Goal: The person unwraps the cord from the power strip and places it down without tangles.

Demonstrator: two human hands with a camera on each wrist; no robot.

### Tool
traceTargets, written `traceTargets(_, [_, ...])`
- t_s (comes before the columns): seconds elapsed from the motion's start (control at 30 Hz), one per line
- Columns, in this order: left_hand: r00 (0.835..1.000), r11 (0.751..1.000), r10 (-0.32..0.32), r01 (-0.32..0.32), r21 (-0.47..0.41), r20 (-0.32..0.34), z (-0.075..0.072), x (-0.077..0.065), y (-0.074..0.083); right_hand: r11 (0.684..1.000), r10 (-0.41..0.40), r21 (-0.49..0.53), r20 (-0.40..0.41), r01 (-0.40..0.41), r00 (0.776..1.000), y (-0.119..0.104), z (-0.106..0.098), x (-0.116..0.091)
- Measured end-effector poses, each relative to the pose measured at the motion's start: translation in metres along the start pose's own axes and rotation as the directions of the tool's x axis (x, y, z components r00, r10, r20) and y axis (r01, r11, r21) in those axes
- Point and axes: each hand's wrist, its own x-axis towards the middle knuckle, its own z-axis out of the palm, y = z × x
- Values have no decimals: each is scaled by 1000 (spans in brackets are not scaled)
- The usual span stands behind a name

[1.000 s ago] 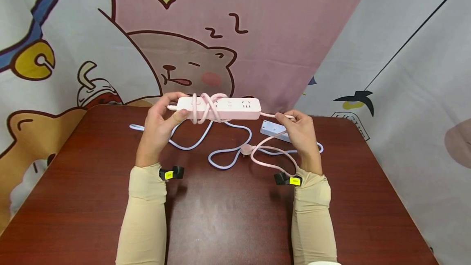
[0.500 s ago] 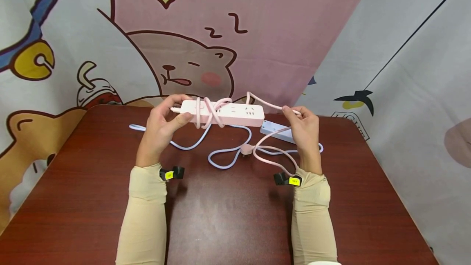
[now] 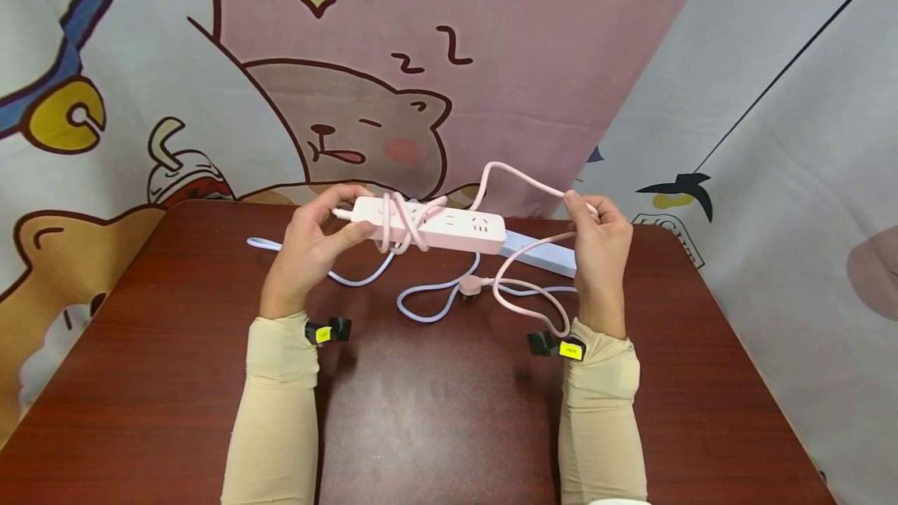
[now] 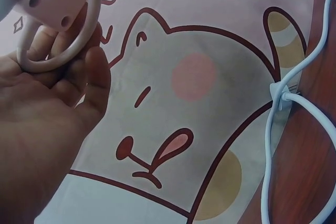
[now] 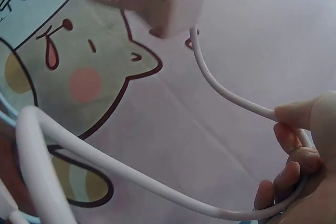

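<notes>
A pink power strip point(image 3: 463, 231) is held up over the far part of the table, its left end gripped by my left hand point(image 3: 309, 248). Several turns of its pink cord cross over the strip's left half. From behind the strip the cord point(image 3: 522, 175) rises in a bend and runs to my right hand point(image 3: 602, 256), which pinches it between thumb and fingers. Past that hand the cord hangs in a loop, with the pink plug point(image 3: 471, 284) at its end. In the left wrist view, a cord loop point(image 4: 93, 19) passes in front of the left fingers.
Behind the held strip, a light blue power strip point(image 3: 540, 252) lies on the dark red-brown table point(image 3: 435, 411). Its blue cord point(image 3: 428, 319) spreads in loose curves across the table's far part. A cartoon-printed curtain point(image 3: 533, 37) hangs just past the back edge.
My right hand has moved to the right, and the cord it pinches has swung up behind the strip into a raised bend. The strip has dropped slightly and shifted a little right.
</notes>
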Motion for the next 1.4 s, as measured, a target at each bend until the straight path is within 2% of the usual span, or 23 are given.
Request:
traceTargets(0.13, [1000, 999, -6, 6, 46, 17, 0, 0, 0, 994, -20, 109, -42, 24, 999, -8, 0, -1])
traceTargets(0.27, [1000, 994, -1, -2, 111, 31, 0, 0, -1, 967, -53, 244, -70, 68, 996, -16, 1, -3])
traceTargets(0.37, [999, 988, -7, 0, 154, 44, 0, 1, -2, 927, -76, 362, -73, 98, 994, -22, 0, -5])
traceTargets(0.5, [998, 977, -31, 19, 213, 55, 1, 2, -2, 857, -93, 503, -59, 110, 994, -31, -3, -8])
traceTargets(0.63, [998, 958, -48, 33, 283, 45, 0, 4, -3, 800, -99, 592, -29, 97, 995, -39, -11, -10])
traceTargets(0.77, [998, 942, -63, 56, 332, 10, -2, 5, -6, 766, -93, 639, -4, 75, 996, -45, -20, -11])
traceTargets(0.87, [997, 942, -72, 71, 329, -10, -2, 5, -7, 770, -94, 636, 21, 59, 995, -47, -23, -12])
traceTargets(0.93, [997, 949, -71, 76, 306, -26, -2, 5, -7, 766, -93, 641, 33, 50, 995, -47, -24, -12])
traceTargets(1.0, [996, 958, -70, 81, 276, -48, -1, 5, -6, 775, -102, 629, 36, 57, 994, -46, -25, -11])
traceTargets(1.03, [996, 962, -69, 83, 261, -62, -1, 5, -6, 785, -111, 617, 35, 66, 993, -45, -25, -11])
traceTargets(1.1, [992, 968, -72, 93, 233, -99, -1, 4, -5, 779, -112, 623, 28, 70, 993, -42, -25, -10])
traceTargets(1.2, [984, 977, -66, 97, 188, -163, -1, 4, -4, 799, -128, 595, 21, 91, 992, -39, -27, -8])
traceTargets(1.4, [961, 993, 0, 33, 115, -276, -2, 4, -5, 792, -125, 605, 34, 79, 992, -35, -29, -4])
